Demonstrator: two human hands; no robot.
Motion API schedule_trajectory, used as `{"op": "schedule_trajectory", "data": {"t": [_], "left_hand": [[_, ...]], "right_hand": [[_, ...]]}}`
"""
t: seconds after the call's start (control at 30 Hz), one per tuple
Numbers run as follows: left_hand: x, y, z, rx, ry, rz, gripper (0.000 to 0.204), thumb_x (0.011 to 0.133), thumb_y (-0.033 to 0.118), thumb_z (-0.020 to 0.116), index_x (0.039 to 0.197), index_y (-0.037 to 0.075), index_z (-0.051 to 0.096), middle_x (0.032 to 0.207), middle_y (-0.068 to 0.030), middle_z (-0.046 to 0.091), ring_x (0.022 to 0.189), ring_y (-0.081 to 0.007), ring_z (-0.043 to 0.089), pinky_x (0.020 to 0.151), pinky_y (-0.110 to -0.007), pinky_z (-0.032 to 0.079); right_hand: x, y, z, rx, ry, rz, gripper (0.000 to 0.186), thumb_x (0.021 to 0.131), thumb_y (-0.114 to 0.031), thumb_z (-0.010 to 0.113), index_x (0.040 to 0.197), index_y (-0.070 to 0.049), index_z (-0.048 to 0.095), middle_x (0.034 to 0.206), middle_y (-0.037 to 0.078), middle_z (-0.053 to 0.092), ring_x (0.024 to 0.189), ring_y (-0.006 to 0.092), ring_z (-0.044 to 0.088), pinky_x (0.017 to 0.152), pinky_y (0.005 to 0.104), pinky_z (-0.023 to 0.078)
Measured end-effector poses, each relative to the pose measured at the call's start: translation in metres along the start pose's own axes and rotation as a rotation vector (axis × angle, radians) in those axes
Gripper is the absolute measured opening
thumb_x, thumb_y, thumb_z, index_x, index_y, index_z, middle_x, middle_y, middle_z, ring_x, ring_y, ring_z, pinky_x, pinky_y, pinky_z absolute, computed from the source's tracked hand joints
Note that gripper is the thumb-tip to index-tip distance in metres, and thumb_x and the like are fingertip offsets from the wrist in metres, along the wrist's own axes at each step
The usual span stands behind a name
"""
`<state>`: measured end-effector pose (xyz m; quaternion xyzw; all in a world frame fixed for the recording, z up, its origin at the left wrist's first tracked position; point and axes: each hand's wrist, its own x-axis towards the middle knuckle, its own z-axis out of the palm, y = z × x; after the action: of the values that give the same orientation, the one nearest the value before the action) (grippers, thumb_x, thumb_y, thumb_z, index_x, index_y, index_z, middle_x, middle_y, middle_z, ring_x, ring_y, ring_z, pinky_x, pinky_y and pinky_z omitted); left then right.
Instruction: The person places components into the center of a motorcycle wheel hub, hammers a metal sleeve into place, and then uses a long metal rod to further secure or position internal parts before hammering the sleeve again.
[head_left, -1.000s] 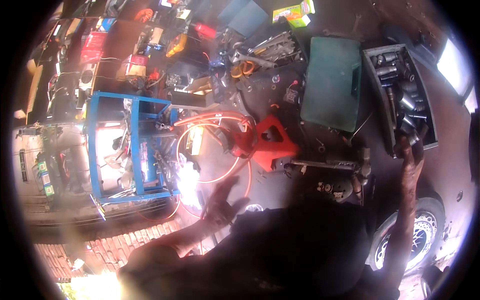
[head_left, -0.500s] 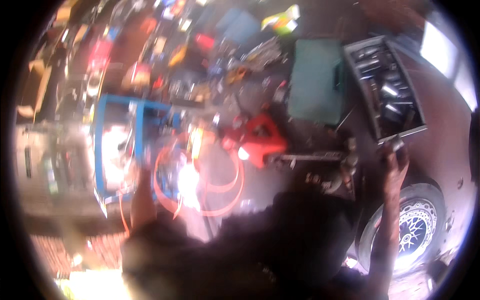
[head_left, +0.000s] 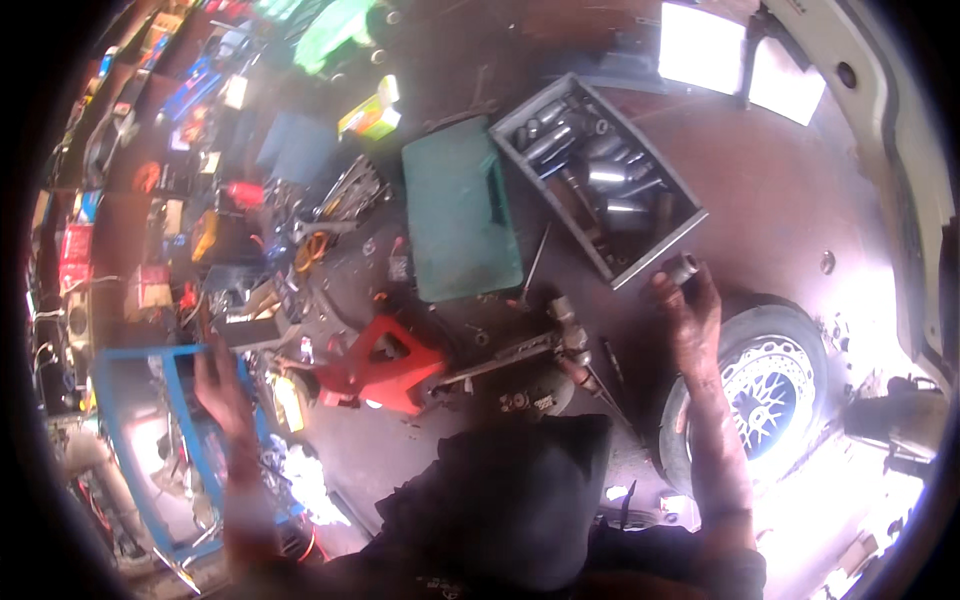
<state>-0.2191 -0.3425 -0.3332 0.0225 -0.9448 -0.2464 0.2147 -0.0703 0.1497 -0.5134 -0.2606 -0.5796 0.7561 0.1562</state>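
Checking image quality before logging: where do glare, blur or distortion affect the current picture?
Head view: glare whites out upper-right panels and ground beside the wheel; head view: fisheye curving inside a black border; head view: left hand looks soft, right hand clearer.

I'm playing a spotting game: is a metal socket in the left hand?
No, the right hand holds the metal socket in its fingers.

- Grey metal tray (head_left: 662,250): holds many shiny sockets (head_left: 610,175).
- Right grip (head_left: 692,318): just below the tray, holding a metal socket (head_left: 681,268).
- Left grip (head_left: 222,388): well left of the tray, fingers extended, near a blue frame (head_left: 145,352).
- Green case (head_left: 458,220): just left of the tray.
- Red stand (head_left: 412,370): below and left of the tray.
- Wheel (head_left: 762,402): below and right of the tray.
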Motion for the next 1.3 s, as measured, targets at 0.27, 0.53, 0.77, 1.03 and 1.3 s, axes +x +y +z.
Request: {"op": "schedule_trajectory", "data": {"t": [0.27,0.53,0.77,1.03,1.3], "left_hand": [[0.028,0.139,0.309,0.161,-0.843,1.295,0.049,0.082,0.030,0.071,0.122,0.004,0.058,0.124,-0.0175,0.057,0.117,-0.0336,0.053,0.104,-0.045,0.039],[-0.008,0.147,0.429,0.128,-0.903,1.431,0.053,0.082,0.047,0.068,0.117,0.008,0.063,0.119,-0.0090,0.058,0.120,-0.0266,0.048,0.108,-0.045,0.032],[-0.027,0.165,0.417,0.111,-1.002,1.359,0.038,0.079,0.043,0.071,0.095,0.009,0.069,0.105,-0.0049,0.063,0.109,-0.0236,0.053,0.097,-0.041,0.038],[-0.130,0.136,0.393,-0.223,-1.083,1.072,0.038,0.080,0.038,0.072,0.099,0.005,0.067,0.102,-0.0103,0.064,0.104,-0.0271,0.056,0.091,-0.043,0.043],[-0.092,0.007,0.330,-0.227,-1.000,1.610,0.040,0.086,0.033,0.066,0.114,0.005,0.061,0.125,-0.0152,0.054,0.121,-0.0291,0.050,0.105,-0.054,0.035]], "right_hand": [[-0.014,-0.008,0.010,-0.170,0.042,0.192,0.046,0.087,-0.036,0.069,0.113,0.000,0.058,0.091,0.006,0.061,0.081,0.0127,0.056,0.072,0.0285,0.045],[-0.028,-0.016,0.020,-0.265,0.204,0.186,0.038,0.090,-0.033,0.068,0.105,-0.001,0.056,0.079,0.003,0.062,0.072,0.0104,0.057,0.064,0.0269,0.047],[-0.004,0.011,0.014,-0.071,0.205,0.190,0.037,0.090,-0.033,0.068,0.105,-0.002,0.055,0.080,0.003,0.062,0.071,0.0114,0.058,0.065,0.0274,0.047],[0.022,0.006,0.020,-0.235,0.318,0.119,0.032,0.092,-0.031,0.066,0.106,-0.003,0.057,0.085,0.003,0.061,0.079,0.0110,0.055,0.072,0.0274,0.045],[0.000,-0.001,0.038,0.017,0.384,0.240,0.041,0.090,-0.036,0.068,0.113,-0.006,0.054,0.087,-0.001,0.055,0.077,0.0103,0.049,0.073,0.0271,0.040]]}}
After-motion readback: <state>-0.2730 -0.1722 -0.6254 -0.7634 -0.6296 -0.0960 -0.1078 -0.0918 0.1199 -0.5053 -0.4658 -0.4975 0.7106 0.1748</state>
